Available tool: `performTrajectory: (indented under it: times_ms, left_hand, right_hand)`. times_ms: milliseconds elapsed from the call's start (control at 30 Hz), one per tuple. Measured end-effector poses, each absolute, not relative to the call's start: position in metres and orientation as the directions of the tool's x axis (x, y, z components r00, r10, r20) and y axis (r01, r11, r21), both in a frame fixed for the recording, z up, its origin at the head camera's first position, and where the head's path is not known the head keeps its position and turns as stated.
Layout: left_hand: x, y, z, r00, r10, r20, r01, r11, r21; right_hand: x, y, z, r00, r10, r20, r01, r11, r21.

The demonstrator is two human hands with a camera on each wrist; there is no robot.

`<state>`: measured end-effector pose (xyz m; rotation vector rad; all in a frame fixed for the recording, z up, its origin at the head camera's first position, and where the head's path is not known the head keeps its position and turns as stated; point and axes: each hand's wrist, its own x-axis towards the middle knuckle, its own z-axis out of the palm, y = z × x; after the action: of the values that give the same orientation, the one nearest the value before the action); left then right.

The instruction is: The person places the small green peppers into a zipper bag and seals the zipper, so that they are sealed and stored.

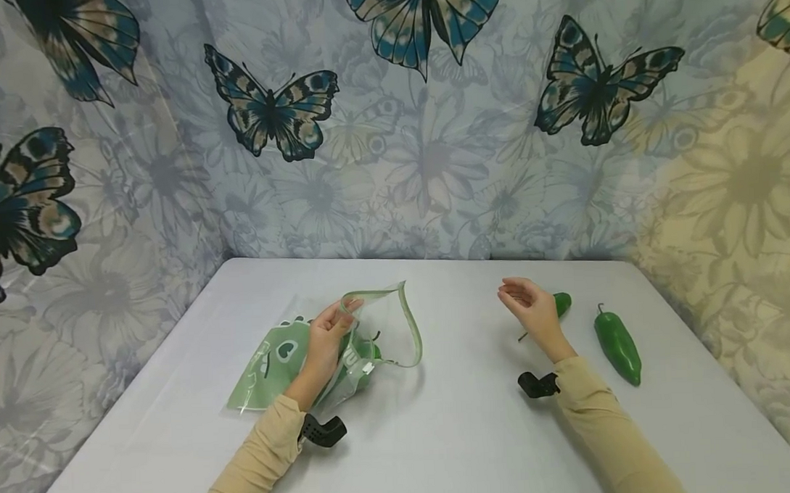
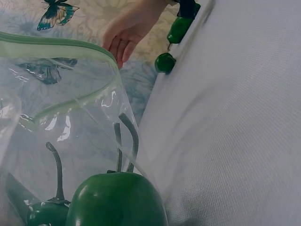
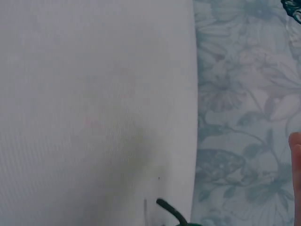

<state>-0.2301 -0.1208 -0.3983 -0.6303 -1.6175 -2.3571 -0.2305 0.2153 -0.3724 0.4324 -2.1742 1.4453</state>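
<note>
on the white table (image 1: pixel 454 433), at left, a clear bag (image 1: pixel 256 385) holding stemmed green produce (image 2: pixel 117 202) was pinched at its rim by the left hand (image 1: pixel 326 339); the right hand (image 1: pixel 534 314), fingers loosely extended, was positioned near two peppers (image 1: pixel 617 347).

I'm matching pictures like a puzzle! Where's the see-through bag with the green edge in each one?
Head: left of the middle, the bag is held by the left hand.
Left wrist: it covers much of the left half.
Right wrist: not in it.
Shared landmark: the white table shows in all three.
</note>
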Motion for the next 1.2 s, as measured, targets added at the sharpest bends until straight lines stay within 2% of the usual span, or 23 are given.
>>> performTrajectory:
  times_ms: [167, 367, 533, 700, 800, 900, 1000, 1200]
  left_hand:
    - [-0.234, -0.118, -0.398, -0.875, 0.069, 0.479, 0.423, -0.375, 0.825]
    - [-0.231, -0.117, -0.402, -0.885, 0.07, 0.461, 0.398, -0.399, 0.826]
    - [-0.231, -0.114, -0.405, -0.884, 0.076, 0.461, 0.398, -0.396, 0.828]
    - [-0.232, -0.11, -0.405, -0.873, 0.113, 0.474, 0.411, -0.354, 0.84]
    - [-0.233, -0.11, -0.405, -0.863, 0.143, 0.485, 0.417, -0.344, 0.842]
    - [-0.234, -0.114, -0.405, -0.862, 0.136, 0.488, 0.42, -0.347, 0.839]
    - [-0.231, -0.119, -0.406, -0.873, 0.106, 0.477, 0.417, -0.345, 0.841]
    - [-0.228, -0.121, -0.402, -0.887, 0.092, 0.453, 0.399, -0.342, 0.851]
  right_hand:
    - [-0.24, 0.239, -0.371, -0.829, 0.011, 0.56, -0.489, 0.475, -0.732]
    - [-0.263, 0.278, -0.394, -0.836, -0.005, 0.549, -0.451, 0.576, -0.681]
    - [-0.265, 0.298, -0.398, -0.832, 0.025, 0.555, -0.401, 0.663, -0.632]
    - [-0.262, 0.311, -0.396, -0.844, -0.025, 0.536, -0.395, 0.704, -0.59]
    - [-0.261, 0.319, -0.396, -0.877, -0.088, 0.473, -0.379, 0.732, -0.566]
    - [-0.263, 0.322, -0.398, -0.927, -0.162, 0.338, -0.33, 0.781, -0.53]
    - [-0.265, 0.322, -0.405, -0.949, -0.225, 0.221, -0.308, 0.812, -0.496]
    - [-0.268, 0.318, -0.409, -0.95, -0.237, 0.203, -0.308, 0.81, -0.499]
